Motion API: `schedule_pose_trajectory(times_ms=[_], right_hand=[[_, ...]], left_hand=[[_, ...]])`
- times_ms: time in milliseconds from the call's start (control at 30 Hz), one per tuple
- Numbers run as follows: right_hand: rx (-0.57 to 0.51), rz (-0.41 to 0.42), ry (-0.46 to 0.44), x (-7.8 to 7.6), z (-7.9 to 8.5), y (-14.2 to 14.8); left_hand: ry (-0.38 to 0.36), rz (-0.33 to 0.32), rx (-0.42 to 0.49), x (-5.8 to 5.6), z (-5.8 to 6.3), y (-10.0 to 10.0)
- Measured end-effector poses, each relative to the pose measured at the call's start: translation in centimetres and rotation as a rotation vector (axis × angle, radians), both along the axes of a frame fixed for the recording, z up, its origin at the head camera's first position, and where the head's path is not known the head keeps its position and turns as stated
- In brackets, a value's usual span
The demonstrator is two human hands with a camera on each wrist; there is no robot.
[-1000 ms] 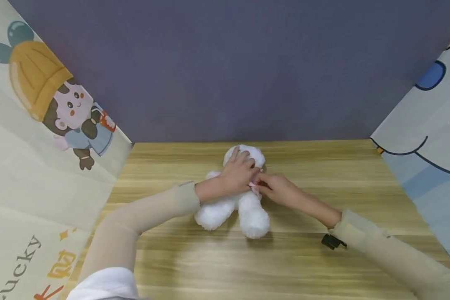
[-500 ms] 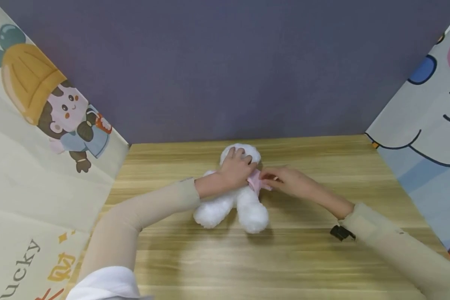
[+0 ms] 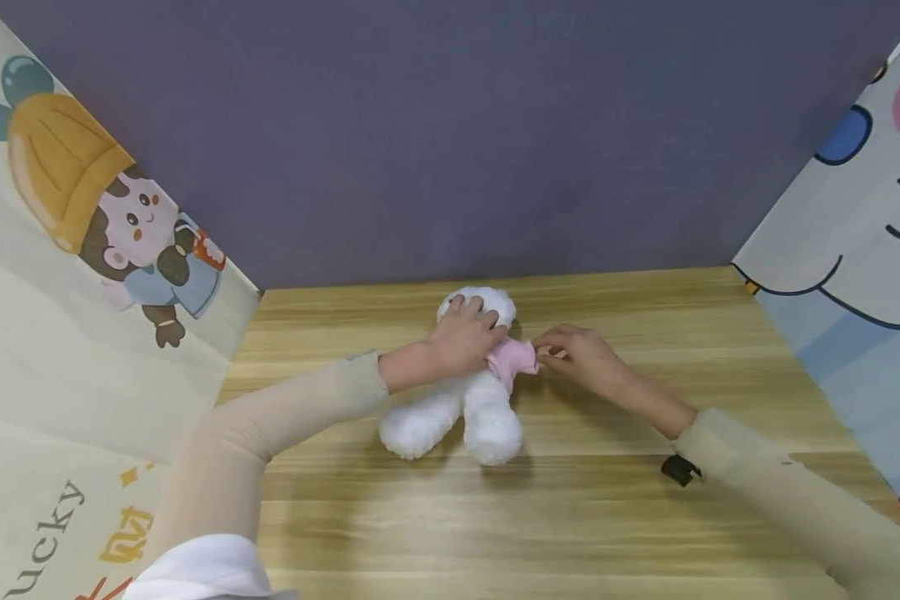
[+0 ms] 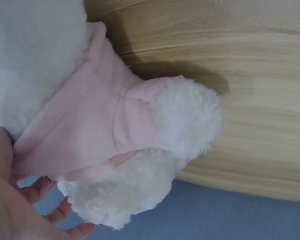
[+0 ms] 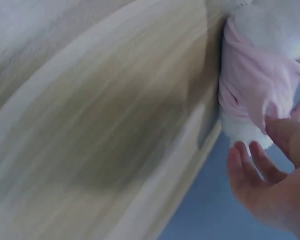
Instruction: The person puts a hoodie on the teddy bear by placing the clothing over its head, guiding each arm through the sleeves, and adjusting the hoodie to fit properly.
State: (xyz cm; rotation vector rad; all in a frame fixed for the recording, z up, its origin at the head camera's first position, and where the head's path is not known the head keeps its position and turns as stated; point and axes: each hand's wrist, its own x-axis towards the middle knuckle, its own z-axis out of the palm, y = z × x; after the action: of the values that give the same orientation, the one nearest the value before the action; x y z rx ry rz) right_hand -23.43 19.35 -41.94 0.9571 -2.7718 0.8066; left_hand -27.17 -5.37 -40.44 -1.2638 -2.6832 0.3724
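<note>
A white plush toy point(image 3: 491, 429) lies on its back or front, I cannot tell which, legs toward me. It wears a pink shirt point(image 3: 515, 358). My left hand point(image 3: 465, 337) rests across its head and chest; in the left wrist view its thumb and fingers grip the shirt's edge point(image 4: 45, 155), which stretches tight. A fluffy arm point(image 4: 190, 117) sticks out of the sleeve on that side. At the other sleeve, my right hand point(image 3: 588, 358) pinches the cloth end; no arm shows out of it. The right wrist view shows its other fingers point(image 5: 257, 167) bent and apart from the toy.
The toy lies on a wooden tabletop point(image 3: 592, 517). Behind rises a dark blue-grey panel point(image 3: 495, 150). Printed cartoon panels stand at the left point(image 3: 37, 358) and right point(image 3: 817, 275). A small black object point(image 3: 680, 470) sits under the right cuff.
The right hand has drawn the pink sleeve out to the right, so more of the shirt shows. The left hand stays on the toy, which has shifted slightly left with its feet.
</note>
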Motion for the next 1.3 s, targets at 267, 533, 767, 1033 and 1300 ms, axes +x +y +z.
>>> schedule_pose_trajectory(times_ms=[267,533,767,1033,1300], right_hand=[[-0.124,-0.122,0.027,0.1,-2.0,-1.4],[-0.291,-0.152,0.018,0.0,-2.9,-2.1],[-0.269,-0.179,0.069,-0.4,-2.8,-3.0],[-0.195,-0.161,0.114,-1.1,-2.3,-2.5],[-0.150,-0.177,0.084,-1.2,-1.8,-1.0]], left_hand=[[0.029,0.024,-0.003,0.0,-0.8,-0.1],[0.073,0.058,0.042,-0.2,-1.2,-0.7],[0.056,0.077,0.054,-0.3,-1.3,-0.7],[0.126,0.025,0.036,0.3,-1.4,-2.2],[0.139,0.004,0.029,0.7,-1.4,-3.3]])
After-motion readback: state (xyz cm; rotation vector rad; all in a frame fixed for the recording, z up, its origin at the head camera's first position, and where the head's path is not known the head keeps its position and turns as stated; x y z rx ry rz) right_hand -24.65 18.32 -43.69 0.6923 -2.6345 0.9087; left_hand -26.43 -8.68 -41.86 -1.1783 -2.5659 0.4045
